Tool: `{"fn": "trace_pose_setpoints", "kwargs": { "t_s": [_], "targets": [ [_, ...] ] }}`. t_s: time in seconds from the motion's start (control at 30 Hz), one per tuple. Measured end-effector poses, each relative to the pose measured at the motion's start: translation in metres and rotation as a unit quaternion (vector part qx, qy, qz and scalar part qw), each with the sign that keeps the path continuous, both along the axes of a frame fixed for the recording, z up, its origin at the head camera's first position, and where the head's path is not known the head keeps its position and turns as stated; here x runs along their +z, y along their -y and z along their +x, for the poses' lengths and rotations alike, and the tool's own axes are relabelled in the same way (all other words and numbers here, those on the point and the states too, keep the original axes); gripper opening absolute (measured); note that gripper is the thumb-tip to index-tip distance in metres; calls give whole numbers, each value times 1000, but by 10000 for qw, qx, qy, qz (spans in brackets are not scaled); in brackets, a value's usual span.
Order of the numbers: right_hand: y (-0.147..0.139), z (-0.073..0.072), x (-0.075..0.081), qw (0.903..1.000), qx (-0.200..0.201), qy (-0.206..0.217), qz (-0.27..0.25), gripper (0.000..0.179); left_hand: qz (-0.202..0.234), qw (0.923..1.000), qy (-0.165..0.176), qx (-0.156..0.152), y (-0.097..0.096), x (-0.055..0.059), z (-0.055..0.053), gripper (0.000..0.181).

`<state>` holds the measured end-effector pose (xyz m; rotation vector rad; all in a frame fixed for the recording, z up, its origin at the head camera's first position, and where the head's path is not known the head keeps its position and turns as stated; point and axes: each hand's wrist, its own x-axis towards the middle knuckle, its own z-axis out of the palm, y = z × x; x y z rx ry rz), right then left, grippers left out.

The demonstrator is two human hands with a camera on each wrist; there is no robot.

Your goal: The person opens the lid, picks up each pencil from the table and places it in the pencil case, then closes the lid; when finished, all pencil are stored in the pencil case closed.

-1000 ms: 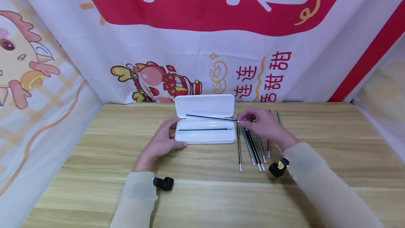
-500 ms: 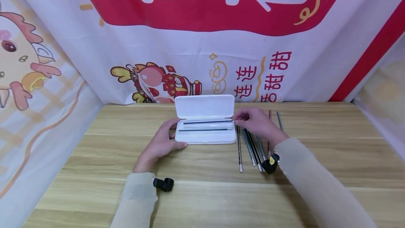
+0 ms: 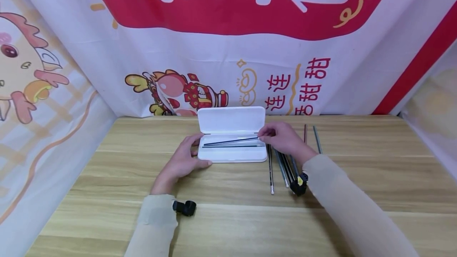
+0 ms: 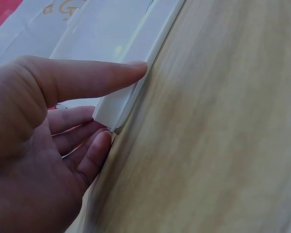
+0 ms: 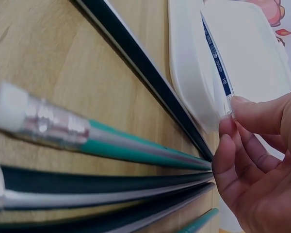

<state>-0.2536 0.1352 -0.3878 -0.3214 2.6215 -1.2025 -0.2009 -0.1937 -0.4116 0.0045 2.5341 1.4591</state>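
Note:
A white pencil case (image 3: 232, 156) lies open on the table, lid tilted up at the back. My left hand (image 3: 183, 156) holds its left end, thumb (image 4: 131, 73) along the front rim and fingers at the end wall. With thumb and fingertips, my right hand (image 3: 283, 140) pinches a dark blue pencil (image 5: 217, 60) by its eraser end. That pencil slants over the case's inside, its far tip low near the left end. A green pencil (image 3: 232, 146) lies lengthwise in the case, just in front of it.
Several loose pencils, among them a dark striped one (image 3: 271, 173), lie right of the case, partly under my right hand and wrist. A reddish pencil (image 3: 305, 132) and another green pencil (image 3: 317, 140) lie farther right. A printed cloth (image 3: 228, 70) hangs behind the wooden table (image 3: 228, 225).
My right hand has moved left and lowered the dark blue pencil from above the case's back edge into the case. The left hand has stayed in place.

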Motion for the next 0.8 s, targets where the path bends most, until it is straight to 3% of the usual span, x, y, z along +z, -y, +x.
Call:
{"fn": "trace_pose_setpoints", "kwargs": {
  "t_s": [0.8],
  "targets": [
    [8,-3,-4,9998,59,-86,196,14,125,9999,-73,-80,2,-2,-1,89]
  ]
}}
